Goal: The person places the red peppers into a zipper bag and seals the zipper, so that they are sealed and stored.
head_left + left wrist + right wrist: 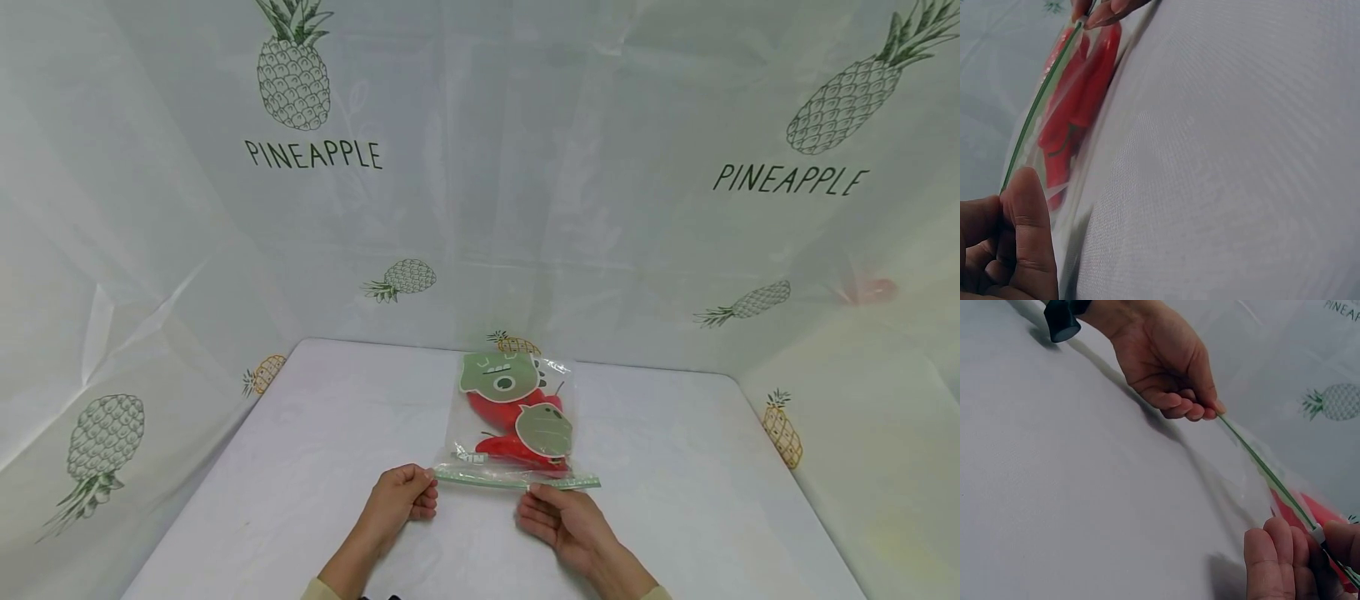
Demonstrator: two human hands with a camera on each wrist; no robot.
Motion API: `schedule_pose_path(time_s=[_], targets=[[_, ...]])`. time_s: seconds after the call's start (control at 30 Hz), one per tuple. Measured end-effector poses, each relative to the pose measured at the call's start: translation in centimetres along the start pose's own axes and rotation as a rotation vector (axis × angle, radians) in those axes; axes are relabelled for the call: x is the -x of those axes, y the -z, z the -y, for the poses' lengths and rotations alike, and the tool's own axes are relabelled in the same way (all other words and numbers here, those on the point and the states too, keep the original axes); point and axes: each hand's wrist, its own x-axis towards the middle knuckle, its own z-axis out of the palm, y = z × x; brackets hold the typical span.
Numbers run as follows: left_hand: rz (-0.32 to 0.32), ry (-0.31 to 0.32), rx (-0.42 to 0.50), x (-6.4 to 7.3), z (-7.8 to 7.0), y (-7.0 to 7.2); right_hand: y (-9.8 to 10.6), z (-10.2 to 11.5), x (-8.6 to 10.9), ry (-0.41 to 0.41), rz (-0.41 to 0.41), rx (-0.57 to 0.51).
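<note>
A clear zip bag (461,429) printed with green cartoon shapes lies at the middle of the table, its green-edged opening towards me. Inside it are several red peppers (498,412), partly covered by the prints; a green stem shows in the left wrist view. My left hand (401,498) pinches the left end of the green zip strip (480,481) between thumb and forefinger. Further right along that strip, my right hand (564,523) pinches a small white slider (1317,534). Both hands hold the strip slightly raised, and it runs taut between them.
The white table (675,467) is enclosed by pale sheets (525,208) printed with pineapples at the back and both sides. Behind the right sheet (922,333) a blurred red shape shows through. A dark camera mount (1063,322) sits on my left wrist.
</note>
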Motion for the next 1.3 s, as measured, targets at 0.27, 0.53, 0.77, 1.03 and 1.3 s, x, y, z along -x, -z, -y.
schedule_pose_path(time_s=[0.27,0.53,0.77,1.03,1.3], targets=[[-0.002,0.007,0.004,0.0,0.0,0.0,0.3,0.3,0.3,-0.007,-0.01,-0.001],[-0.003,0.01,0.003,0.1,-0.1,0.0,0.7,0.4,0.4,0.009,-0.014,0.007],[0.0,0.005,-0.001,0.2,-0.2,0.0,1.2,0.6,0.7,0.007,-0.016,0.001],[0.0,0.015,-0.006,0.2,-0.2,0.0,1.9,0.8,0.8,0.008,-0.01,-0.01],[-0.015,0.011,-0.006,0.2,-0.2,0.0,2.6,1.2,1.2,0.016,-0.023,-0.008]])
